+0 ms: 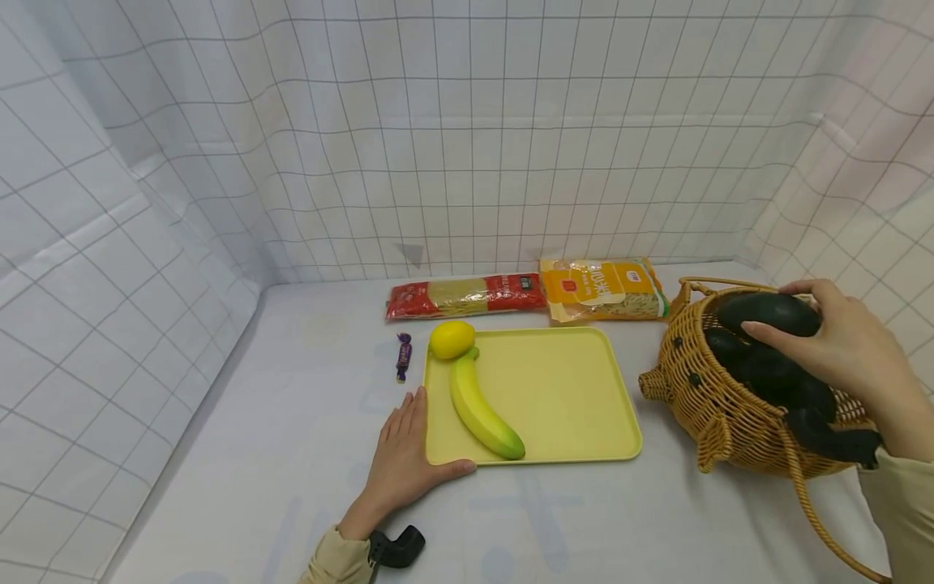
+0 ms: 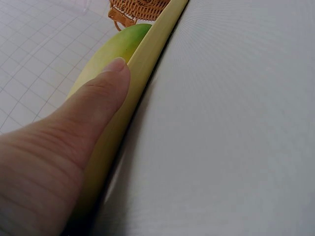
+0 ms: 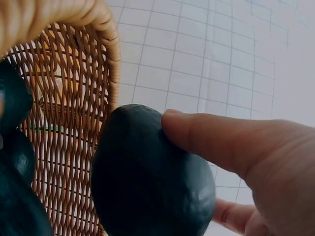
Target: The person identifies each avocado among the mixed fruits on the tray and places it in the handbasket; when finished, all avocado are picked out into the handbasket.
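Observation:
In the head view my right hand (image 1: pixel 861 349) holds a dark green avocado (image 1: pixel 769 314) at the mouth of a pig-shaped wicker basket (image 1: pixel 689 414). Thumb and fingers grip opposite sides of the avocado (image 3: pixel 147 172), as the right wrist view shows. Several more dark fruits (image 1: pixel 766 369) lie inside the basket. My left hand (image 1: pixel 403 462) rests at the near left corner of a yellow tray (image 1: pixel 562 397), fingers straight along its left side, thumb on the near rim. On the tray lie a banana (image 1: pixel 477 405) and, at the far left corner, a lemon (image 1: pixel 452 340).
A purple-wrapped candy (image 1: pixel 404 357) lies left of the tray. Behind the tray are a red noodle packet (image 1: pixel 467 296) and an orange packet (image 1: pixel 601 289). The basket's rope-like handle (image 1: pixel 810 503) trails to the near right. Grid-patterned cloth (image 1: pixel 511 138) hangs around the table.

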Motion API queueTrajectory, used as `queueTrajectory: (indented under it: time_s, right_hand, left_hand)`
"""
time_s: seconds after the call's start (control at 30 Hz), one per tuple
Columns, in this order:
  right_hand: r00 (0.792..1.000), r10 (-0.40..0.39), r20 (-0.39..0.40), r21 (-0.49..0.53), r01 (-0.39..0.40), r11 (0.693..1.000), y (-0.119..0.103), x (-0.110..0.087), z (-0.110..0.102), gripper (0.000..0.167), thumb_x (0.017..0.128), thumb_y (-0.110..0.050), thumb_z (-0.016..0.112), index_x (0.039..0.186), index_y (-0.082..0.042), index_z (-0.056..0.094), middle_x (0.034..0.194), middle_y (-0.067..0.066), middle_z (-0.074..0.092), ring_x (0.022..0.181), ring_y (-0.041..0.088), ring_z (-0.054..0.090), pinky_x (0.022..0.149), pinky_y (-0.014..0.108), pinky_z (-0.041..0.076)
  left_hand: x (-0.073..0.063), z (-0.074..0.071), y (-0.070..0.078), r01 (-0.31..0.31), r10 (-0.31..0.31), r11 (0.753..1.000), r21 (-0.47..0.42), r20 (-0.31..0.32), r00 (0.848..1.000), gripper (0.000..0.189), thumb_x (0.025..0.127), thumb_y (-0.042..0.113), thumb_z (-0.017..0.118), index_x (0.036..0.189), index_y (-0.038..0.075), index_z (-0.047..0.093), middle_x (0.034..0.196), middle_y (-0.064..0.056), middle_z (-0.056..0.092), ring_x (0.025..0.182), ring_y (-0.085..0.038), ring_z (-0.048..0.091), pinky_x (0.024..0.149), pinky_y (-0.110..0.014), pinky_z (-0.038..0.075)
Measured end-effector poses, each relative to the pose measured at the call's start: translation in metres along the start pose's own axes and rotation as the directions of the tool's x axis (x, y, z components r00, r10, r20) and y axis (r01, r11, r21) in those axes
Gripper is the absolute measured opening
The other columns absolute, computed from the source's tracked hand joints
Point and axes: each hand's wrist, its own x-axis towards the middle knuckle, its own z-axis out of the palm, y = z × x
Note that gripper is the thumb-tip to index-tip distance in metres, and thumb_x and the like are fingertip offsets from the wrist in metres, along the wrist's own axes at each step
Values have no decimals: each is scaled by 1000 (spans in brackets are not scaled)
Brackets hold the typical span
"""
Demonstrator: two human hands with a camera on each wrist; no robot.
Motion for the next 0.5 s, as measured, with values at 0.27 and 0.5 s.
queueTrajectory:
  time_s: [0.27, 0.5]
  right_hand:
    - [998, 7, -68, 28, -5, 1000, -6, -7, 2, 59, 94, -44, 56, 124, 6, 48, 112, 34, 53, 95, 49, 51, 68, 59, 41]
    - [994, -76, -78, 35, 79, 996, -26, -15, -2, 51, 93, -41, 59, 119, 4, 55, 111, 30, 58, 97, 45, 54, 71, 58, 40]
  left_hand:
    - [0, 0, 1, 8, -8, 1000, -8, 11, 1000, 130, 65, 79, 62, 151, 0, 6, 156, -16, 13, 142, -27, 7, 112, -47, 8]
    - [0, 0, 1, 5, -5, 1000, -10, 3, 1000, 130, 65, 78, 63, 151, 0, 7, 156, -16, 13, 142, -28, 8, 112, -47, 8]
